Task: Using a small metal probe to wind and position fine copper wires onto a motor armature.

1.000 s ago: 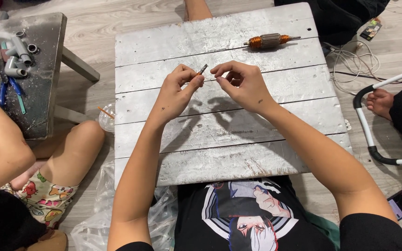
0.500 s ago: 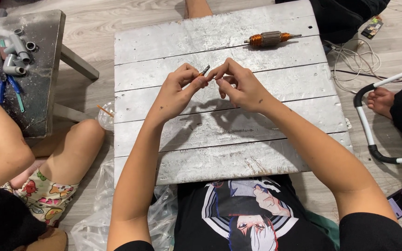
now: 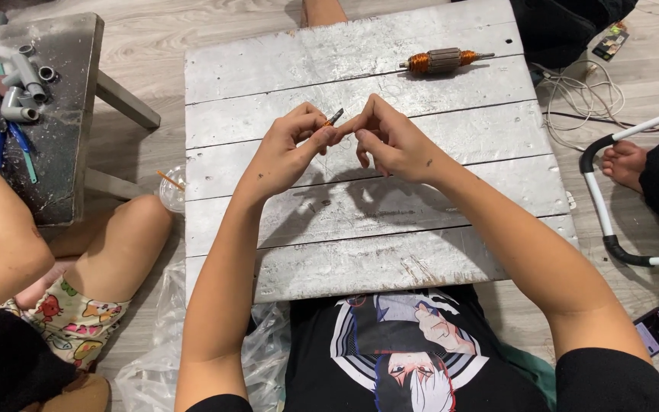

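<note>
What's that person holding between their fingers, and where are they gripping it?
A small dark metal piece, pinched at its lower end by the left hand; the right hand meets it at the fingertips.

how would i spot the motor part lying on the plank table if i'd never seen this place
Start at the whitewashed wooden plank table in the middle of the head view. Look to its far right corner, beyond the left hand and right hand. The motor armature lies alone there: grey ribbed core, copper windings, thin steel shaft.

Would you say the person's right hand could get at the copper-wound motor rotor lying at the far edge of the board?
Probably yes: the rotor lies alone on bare board beyond the right hand, though its fingers pinch a small part.
</note>
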